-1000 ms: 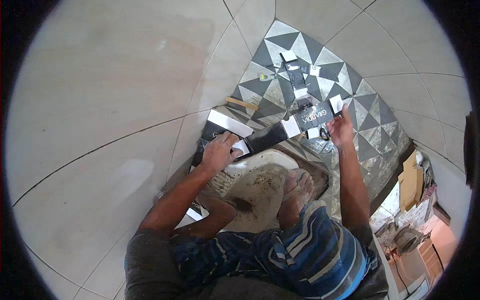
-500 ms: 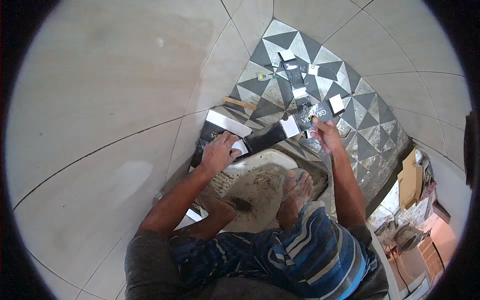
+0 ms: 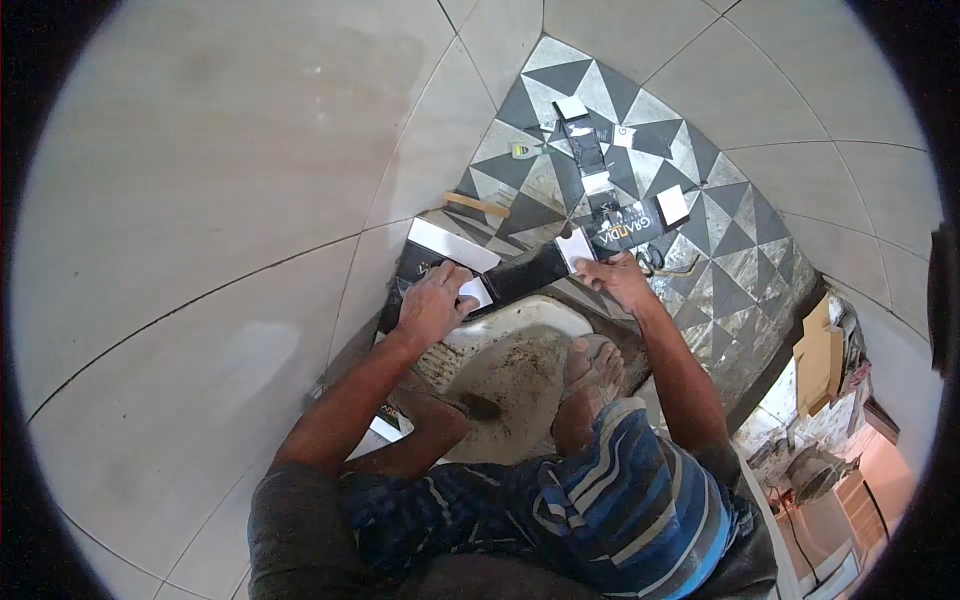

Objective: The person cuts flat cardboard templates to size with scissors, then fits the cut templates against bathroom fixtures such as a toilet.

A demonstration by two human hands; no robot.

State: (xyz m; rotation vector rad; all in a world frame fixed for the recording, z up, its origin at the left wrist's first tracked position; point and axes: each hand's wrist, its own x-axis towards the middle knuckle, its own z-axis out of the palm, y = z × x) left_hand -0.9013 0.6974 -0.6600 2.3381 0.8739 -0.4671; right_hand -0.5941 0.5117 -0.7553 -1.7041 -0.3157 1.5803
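A long black cardboard piece with white flaps and "GRANDIA" printing slants over the front of the squat toilet pan. My left hand is closed on its left end, thumb against a white flap there. At the white flap in the middle, my right hand pinches the lower edge between thumb and fingers. Under my left hand, another black and white cardboard piece lies against the wall. A further black strip reaches away across the patterned floor, meeting the printed end.
A putty knife and a wooden stick lie on the patterned tile floor. Something dark and thin lies right of my right hand. Tiled walls close in the corner. Torn brown cardboard and clutter sit at the right.
My right hand has moved left along the cardboard, from the printed end to the middle white flap. The left hand stays on the left end.
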